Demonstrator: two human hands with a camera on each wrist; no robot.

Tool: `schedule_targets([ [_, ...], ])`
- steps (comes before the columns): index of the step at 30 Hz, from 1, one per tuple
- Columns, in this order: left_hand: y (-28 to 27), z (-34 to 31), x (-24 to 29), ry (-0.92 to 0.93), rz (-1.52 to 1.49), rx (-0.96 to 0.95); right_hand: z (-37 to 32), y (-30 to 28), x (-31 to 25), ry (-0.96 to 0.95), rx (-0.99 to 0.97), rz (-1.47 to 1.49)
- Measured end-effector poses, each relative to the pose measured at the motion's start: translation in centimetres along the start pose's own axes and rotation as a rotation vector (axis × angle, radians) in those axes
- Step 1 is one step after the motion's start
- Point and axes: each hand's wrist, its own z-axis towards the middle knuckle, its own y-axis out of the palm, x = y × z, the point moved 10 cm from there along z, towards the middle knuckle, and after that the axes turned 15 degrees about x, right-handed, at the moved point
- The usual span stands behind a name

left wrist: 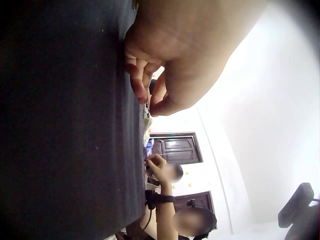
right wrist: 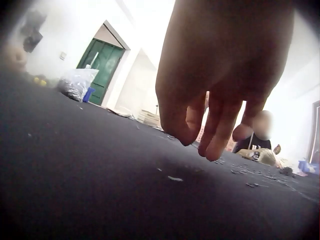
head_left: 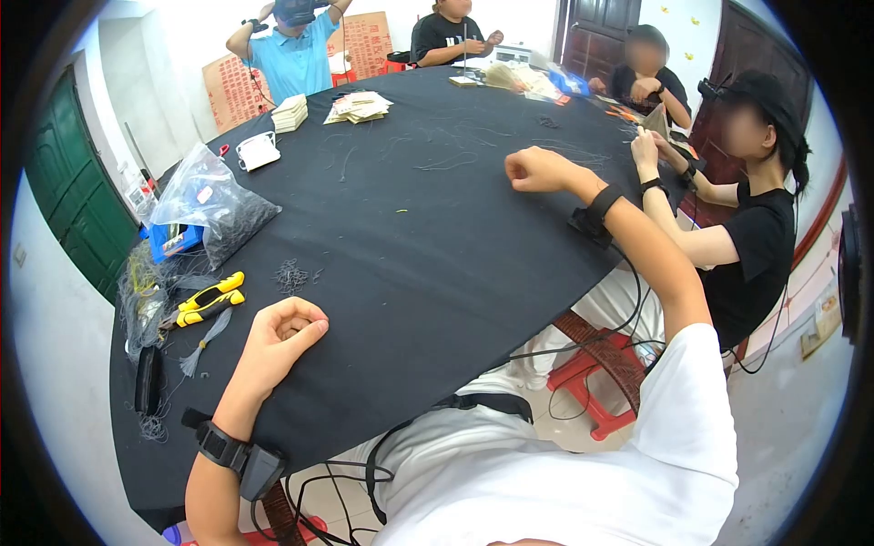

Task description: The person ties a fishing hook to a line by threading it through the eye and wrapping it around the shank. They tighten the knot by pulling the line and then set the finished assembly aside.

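My left hand (head_left: 280,341) rests at the near left of the black-clothed table (head_left: 391,264), fingers loosely curled. In the left wrist view, nothing shows between the thumb and fingers of that left hand (left wrist: 175,65). Just beyond it lies a small pile of dark, thin pieces (head_left: 291,276); yellow-and-black pliers (head_left: 211,298) are to its left. Farther right, my right hand (head_left: 549,171) is held over the cloth with bent fingers. The right wrist view has the right hand (right wrist: 225,75) with fingers hanging loosely, no object in them, and thin scraps (right wrist: 175,178) on the cloth below.
A clear plastic bag (head_left: 228,214) of dark material stands at left, near tangled thread (head_left: 141,300) and a black case (head_left: 147,380). Stacks of cards (head_left: 358,107) lie at the far side. Several people sit around the table, one close on the right (head_left: 765,227). Cables trail from my wrists.
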Motion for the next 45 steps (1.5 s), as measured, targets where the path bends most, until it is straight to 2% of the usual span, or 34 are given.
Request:
schedule_targets([
  [3,0.0,0.0,0.0,0.009,0.000,0.003,1.2,-0.6,-4.6,-0.059,0.062,0.216],
  [6,-0.1,0.1,0.0,0.011,0.023,0.006,2.7,-0.4,-9.5,-0.055,0.095,0.620],
  [8,-0.1,0.1,0.0,0.018,0.011,0.012,3.6,1.0,-13.2,-0.029,0.012,0.851],
  [10,-0.2,0.1,0.2,0.029,-0.007,0.019,4.0,0.5,-18.0,-0.252,0.099,0.794],
  [12,-0.3,0.2,0.4,0.041,-0.031,0.030,4.6,1.0,-21.9,-0.323,0.107,0.944],
  [14,-0.6,0.2,0.7,0.043,-0.015,0.062,4.5,1.3,-24.9,-0.130,-0.010,1.118],
  [16,-1.2,0.3,1.1,0.048,-0.012,0.113,4.4,1.7,-27.5,-0.091,-0.041,1.245],
  [18,-1.8,0.3,1.5,0.055,-0.025,0.174,4.0,1.2,-29.1,-0.190,0.140,1.089],
  [19,-2.1,0.4,1.5,0.053,-0.101,0.202,3.2,-0.1,-30.0,-0.304,0.271,1.070],
  [20,-2.3,0.5,1.0,0.031,-0.148,0.196,2.7,0.9,-30.5,-0.227,0.159,1.156],
  [22,-2.7,0.7,0.5,-0.012,-0.244,0.190,2.0,1.7,-31.0,-0.238,0.124,1.256],
  [24,-1.6,0.5,1.0,-0.011,-0.328,0.136,2.2,4.2,-31.1,-0.112,-0.022,1.549],
  [25,-1.2,0.4,1.2,-0.005,-0.376,0.095,1.8,4.8,-31.2,0.024,-0.174,1.728],
  [28,-0.8,0.3,1.4,-0.014,-0.393,0.036,2.0,6.0,-30.1,0.119,-0.176,1.743],
  [32,-1.4,0.6,0.7,0.000,-0.342,0.072,1.6,8.8,-28.9,0.296,-0.295,1.823],
  [38,-2.3,0.6,0.2,-0.017,-0.217,0.161,1.1,8.6,-29.8,0.293,-0.375,1.884],
  [39,-2.4,0.7,0.2,-0.013,-0.259,0.189,1.0,8.8,-29.8,0.313,-0.380,1.878],
  [42,-1.4,0.3,0.7,-0.107,-0.438,0.089,1.1,9.1,-30.1,0.267,-0.402,1.904],
  [45,-1.0,0.0,0.2,-0.182,-0.475,0.105,0.9,9.1,-30.3,0.224,-0.426,1.905],
])
